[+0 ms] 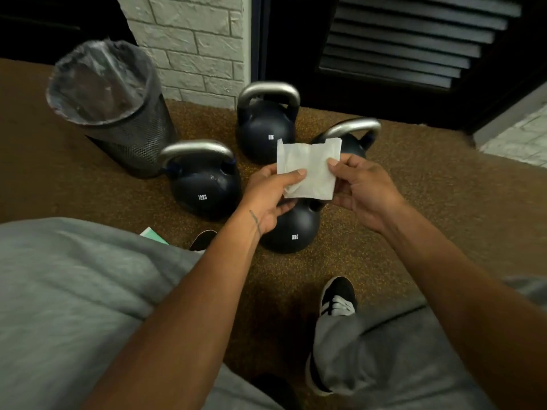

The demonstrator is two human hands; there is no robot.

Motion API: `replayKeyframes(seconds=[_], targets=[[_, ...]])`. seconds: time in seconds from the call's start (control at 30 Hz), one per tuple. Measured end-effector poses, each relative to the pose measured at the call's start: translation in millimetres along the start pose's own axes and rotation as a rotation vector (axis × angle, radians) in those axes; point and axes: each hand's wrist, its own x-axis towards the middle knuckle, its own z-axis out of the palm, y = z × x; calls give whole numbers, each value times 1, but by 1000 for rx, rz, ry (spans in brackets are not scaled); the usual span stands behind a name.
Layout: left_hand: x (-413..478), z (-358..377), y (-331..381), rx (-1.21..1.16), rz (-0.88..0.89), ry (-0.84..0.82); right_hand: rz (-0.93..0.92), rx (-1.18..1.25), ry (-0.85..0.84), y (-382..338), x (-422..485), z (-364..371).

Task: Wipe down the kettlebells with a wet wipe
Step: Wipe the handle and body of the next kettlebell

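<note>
A wet wipe [307, 170] is held spread out between the left hand [272, 196] and the right hand [361, 190].

Its left edge is pinched by the left thumb and fingers and its right edge by the right, so it is kept flat and clear of the weights. Four dark kettlebells [204, 187] are grouped closely on the brown floor [414, 202] just below, the nearest partly hidden by the left hand. A lined mesh bin [118, 108] is seen at their left.

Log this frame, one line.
stage: pre-wipe | left hand: pinches wet wipe | right hand: pinches wet wipe | kettlebells: four on floor
</note>
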Motion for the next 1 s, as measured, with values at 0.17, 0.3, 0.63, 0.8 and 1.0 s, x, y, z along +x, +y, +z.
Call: replayKeyframes(seconds=[0.17, 0.3, 0.63, 0.8, 1.0], targets=[[10, 6, -9, -91, 0, 57, 37, 15, 130, 16, 13, -1], [17, 6, -18, -109, -40, 50, 89, 50, 92, 29, 20, -7], [23, 9, -12, 322, 363, 189, 88, 199, -129, 5, 36, 9], [20, 19, -4, -163, 21, -32, 101, 252, -133, -1, 40, 11], [21, 21, -1, -339, -114, 36, 193, 300, -60, -4, 40, 3]])
